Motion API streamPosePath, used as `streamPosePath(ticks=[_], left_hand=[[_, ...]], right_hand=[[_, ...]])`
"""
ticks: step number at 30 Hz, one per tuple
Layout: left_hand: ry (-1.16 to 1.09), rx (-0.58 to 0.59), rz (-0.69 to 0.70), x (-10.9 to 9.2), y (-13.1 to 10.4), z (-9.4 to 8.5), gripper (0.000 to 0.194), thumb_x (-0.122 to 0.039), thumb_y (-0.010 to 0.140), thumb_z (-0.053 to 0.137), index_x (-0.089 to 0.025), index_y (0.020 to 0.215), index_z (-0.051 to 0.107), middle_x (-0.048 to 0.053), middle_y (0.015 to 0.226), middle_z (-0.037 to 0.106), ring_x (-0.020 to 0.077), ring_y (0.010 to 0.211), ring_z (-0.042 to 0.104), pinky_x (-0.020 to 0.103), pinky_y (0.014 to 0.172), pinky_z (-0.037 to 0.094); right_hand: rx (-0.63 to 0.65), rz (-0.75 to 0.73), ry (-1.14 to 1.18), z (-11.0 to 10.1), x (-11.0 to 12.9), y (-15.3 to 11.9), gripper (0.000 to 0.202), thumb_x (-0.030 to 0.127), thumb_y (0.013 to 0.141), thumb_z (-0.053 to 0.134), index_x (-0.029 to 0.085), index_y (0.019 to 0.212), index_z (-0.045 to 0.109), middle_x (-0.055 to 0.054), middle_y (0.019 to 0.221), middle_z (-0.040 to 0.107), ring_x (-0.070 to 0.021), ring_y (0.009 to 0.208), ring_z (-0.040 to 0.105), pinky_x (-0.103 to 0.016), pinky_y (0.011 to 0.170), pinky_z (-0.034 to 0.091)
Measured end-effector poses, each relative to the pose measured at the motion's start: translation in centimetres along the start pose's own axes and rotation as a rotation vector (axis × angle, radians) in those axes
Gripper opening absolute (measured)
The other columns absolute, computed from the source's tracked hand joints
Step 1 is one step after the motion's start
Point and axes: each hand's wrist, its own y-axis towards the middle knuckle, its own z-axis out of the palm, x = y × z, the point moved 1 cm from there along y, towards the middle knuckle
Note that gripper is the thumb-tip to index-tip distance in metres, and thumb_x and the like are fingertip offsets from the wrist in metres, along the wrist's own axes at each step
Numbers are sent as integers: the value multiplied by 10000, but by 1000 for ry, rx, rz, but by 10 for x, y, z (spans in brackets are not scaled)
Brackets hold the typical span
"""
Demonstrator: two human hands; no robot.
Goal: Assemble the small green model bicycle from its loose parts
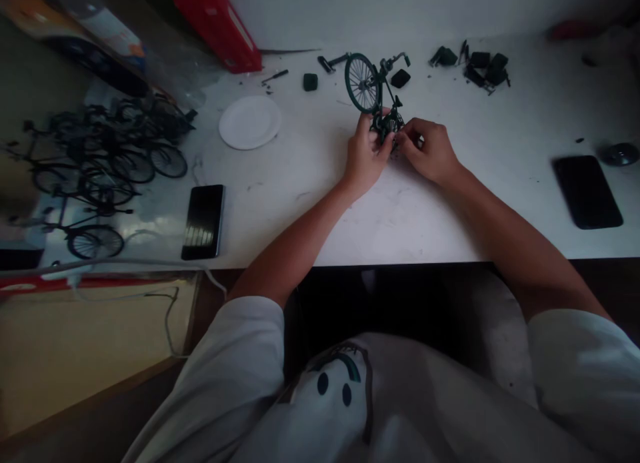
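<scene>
A small dark green model bicycle (363,83) is held over the white table (310,216), its spoked front wheel and handlebar pointing away from me. My left hand (366,153) is closed around its near end, with the thumb beside the rear parts. From the right, my right hand (430,146) pinches at the same near end, thumb and index finger together. Whatever small piece lies between those right fingertips is hidden. Dark green blocks (311,82) and loose small parts (483,70) lie beyond the hands.
Several finished-looking model bicycles (95,163) crowd the left side. Nearer are a white plate (250,122) and a phone (203,222). A red box (220,26) stands at the back. Another dark phone-like object (589,192) and a mouse (621,154) lie at the right.
</scene>
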Motion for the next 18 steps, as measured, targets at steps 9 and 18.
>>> streamPosePath(ticks=[9, 18], left_hand=[[11, 20, -3, -20, -1, 0, 730, -721, 1169, 405, -270, 1741, 359, 165, 1471, 794, 258, 1384, 807, 427, 1219, 643], [57, 2, 11, -17, -1, -4, 724, -754, 1164, 375, -288, 1718, 366, 134, 1431, 812, 228, 1296, 842, 399, 1162, 659]], right_hand=[[-2, 4, -62, 3, 0, -1, 585, 855, 1073, 451, 311, 937, 619, -106, 876, 735, -325, 839, 687, -544, 863, 612], [-76, -31, -58, 2, -3, 0, 621, 872, 1057, 548, 274, 1017, 712, -122, 986, 749, -330, 923, 695, -576, 928, 627]])
